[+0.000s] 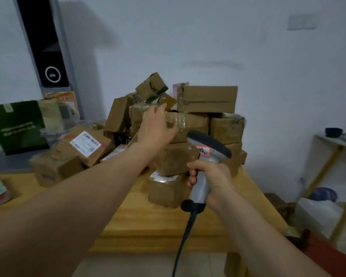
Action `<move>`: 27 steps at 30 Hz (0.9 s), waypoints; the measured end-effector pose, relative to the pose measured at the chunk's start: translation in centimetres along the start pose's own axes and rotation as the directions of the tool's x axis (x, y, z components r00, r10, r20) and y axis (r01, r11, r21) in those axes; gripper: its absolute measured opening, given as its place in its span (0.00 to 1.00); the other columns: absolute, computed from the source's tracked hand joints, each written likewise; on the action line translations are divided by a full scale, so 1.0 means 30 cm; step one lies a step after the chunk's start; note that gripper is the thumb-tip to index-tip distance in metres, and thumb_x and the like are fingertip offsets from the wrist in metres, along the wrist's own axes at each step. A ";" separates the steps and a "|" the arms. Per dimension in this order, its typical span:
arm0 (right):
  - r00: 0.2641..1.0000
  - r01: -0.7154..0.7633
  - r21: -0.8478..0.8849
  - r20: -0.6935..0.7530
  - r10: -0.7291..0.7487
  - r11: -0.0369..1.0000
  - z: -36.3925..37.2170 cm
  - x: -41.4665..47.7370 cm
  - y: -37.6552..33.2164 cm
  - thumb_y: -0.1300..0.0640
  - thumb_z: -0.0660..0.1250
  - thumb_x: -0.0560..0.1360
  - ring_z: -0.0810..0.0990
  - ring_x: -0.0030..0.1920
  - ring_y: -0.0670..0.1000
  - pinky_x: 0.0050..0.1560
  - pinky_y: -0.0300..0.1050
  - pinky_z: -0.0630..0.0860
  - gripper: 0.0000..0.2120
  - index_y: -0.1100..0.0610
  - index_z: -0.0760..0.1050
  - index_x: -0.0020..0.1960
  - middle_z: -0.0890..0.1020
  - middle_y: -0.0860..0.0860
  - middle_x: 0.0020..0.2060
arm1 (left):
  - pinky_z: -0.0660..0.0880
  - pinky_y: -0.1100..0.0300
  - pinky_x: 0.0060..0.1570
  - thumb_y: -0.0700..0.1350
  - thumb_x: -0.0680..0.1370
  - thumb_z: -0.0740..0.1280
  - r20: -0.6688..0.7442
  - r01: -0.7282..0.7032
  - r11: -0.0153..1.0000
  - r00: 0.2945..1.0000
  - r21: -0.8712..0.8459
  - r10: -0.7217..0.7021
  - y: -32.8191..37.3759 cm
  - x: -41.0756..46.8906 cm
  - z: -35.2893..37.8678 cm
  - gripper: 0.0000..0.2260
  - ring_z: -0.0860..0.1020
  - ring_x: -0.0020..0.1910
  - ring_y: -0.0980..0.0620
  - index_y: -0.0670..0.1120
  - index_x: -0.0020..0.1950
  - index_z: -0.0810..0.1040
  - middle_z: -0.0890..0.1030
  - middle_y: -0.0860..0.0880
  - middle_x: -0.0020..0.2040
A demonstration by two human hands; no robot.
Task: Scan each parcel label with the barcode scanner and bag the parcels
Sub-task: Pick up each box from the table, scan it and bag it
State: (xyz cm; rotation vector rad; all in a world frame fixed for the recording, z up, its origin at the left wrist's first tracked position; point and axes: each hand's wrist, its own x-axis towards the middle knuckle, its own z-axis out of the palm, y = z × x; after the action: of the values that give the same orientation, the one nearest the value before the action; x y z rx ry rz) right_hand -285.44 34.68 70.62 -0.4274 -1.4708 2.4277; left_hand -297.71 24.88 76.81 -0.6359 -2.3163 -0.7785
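Note:
A pile of brown cardboard parcels (188,124) stands on the wooden table (148,222). My left hand (155,124) reaches over the pile, fingers spread, and touches a taped parcel (190,121) in the middle of the stack. My right hand (212,176) grips the handle of a grey barcode scanner (207,148), whose dark head points at the pile. Its black cable (183,242) hangs down over the table's front edge. A parcel with a white label (85,143) lies at the left of the pile. No bag is in view that I can identify.
A green box (18,124) and other packaging stand at the back left on a grey surface. A dark panel (44,45) leans on the wall. At the right is a white shelf (336,148) with cups. A red object (328,254) lies low at the right.

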 end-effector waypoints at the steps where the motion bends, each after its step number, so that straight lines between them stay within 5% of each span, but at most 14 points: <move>1: 1.000 0.014 0.021 0.003 -0.014 1.000 -0.004 0.017 -0.027 0.70 0.68 0.71 0.69 0.21 0.50 0.25 0.42 0.71 0.07 0.61 0.74 0.38 0.72 0.53 0.23 | 0.68 0.52 0.66 0.48 0.75 0.69 -0.012 -0.058 0.998 0.998 0.033 0.059 0.037 0.045 0.005 0.28 0.66 0.69 0.46 0.47 0.72 0.66 0.69 0.46 0.68; 4: 0.999 0.034 0.040 -0.007 -0.034 0.999 -0.036 0.052 -0.088 0.69 0.69 0.71 0.70 0.21 0.50 0.27 0.43 0.72 0.07 0.61 0.74 0.38 0.73 0.53 0.23 | 0.59 0.53 0.71 0.49 0.74 0.71 0.007 -0.225 0.949 0.973 0.223 0.229 0.145 0.156 0.038 0.38 0.57 0.74 0.45 0.44 0.78 0.54 0.60 0.44 0.74; 8: 0.999 0.046 0.073 -0.015 -0.045 0.996 -0.113 0.076 -0.125 0.70 0.69 0.70 0.71 0.22 0.51 0.27 0.43 0.71 0.06 0.62 0.75 0.39 0.74 0.54 0.23 | 0.47 0.47 0.76 0.59 0.72 0.72 0.150 -0.371 0.702 0.922 0.608 0.358 0.234 0.251 0.142 0.51 0.49 0.77 0.41 0.39 0.78 0.41 0.50 0.40 0.77; 15: 0.999 0.029 0.086 -0.016 -0.028 0.996 -0.197 0.099 -0.135 0.71 0.68 0.71 0.69 0.22 0.51 0.25 0.42 0.69 0.07 0.62 0.72 0.39 0.71 0.55 0.23 | 0.58 0.45 0.73 0.48 0.74 0.71 0.144 -0.352 0.576 0.916 0.738 0.376 0.259 0.326 0.241 0.46 0.61 0.72 0.40 0.37 0.77 0.43 0.61 0.38 0.72; 20: 0.999 0.040 0.082 -0.006 -0.040 0.996 -0.192 0.079 -0.153 0.71 0.68 0.70 0.69 0.21 0.51 0.24 0.40 0.70 0.09 0.61 0.70 0.38 0.72 0.55 0.22 | 0.63 0.49 0.69 0.51 0.72 0.72 0.093 -0.353 0.687 0.918 0.635 0.386 0.290 0.331 0.174 0.41 0.64 0.69 0.41 0.39 0.75 0.53 0.64 0.40 0.69; 24: 0.999 0.035 0.101 0.018 -0.037 0.994 -0.166 0.046 -0.141 0.71 0.70 0.69 0.70 0.21 0.51 0.25 0.41 0.71 0.08 0.62 0.72 0.40 0.73 0.56 0.24 | 0.69 0.51 0.60 0.52 0.68 0.75 -0.083 -0.133 0.960 0.984 0.245 0.158 0.274 0.291 0.034 0.38 0.65 0.66 0.44 0.44 0.71 0.61 0.66 0.43 0.67; 27: 0.998 0.029 0.092 0.048 -0.033 0.995 -0.119 -0.004 -0.119 0.71 0.69 0.69 0.69 0.21 0.51 0.25 0.41 0.71 0.07 0.63 0.73 0.39 0.73 0.55 0.23 | 0.73 0.50 0.60 0.56 0.64 0.77 -0.154 0.018 0.997 0.988 -0.077 -0.029 0.210 0.220 -0.086 0.39 0.69 0.63 0.48 0.46 0.70 0.66 0.69 0.47 0.64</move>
State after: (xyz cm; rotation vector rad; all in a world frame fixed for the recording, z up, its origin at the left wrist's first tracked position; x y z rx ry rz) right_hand -283.67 39.13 72.25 -0.3248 -1.3688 2.4860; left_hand -297.55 29.26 85.23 -0.5608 -2.1646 -0.8981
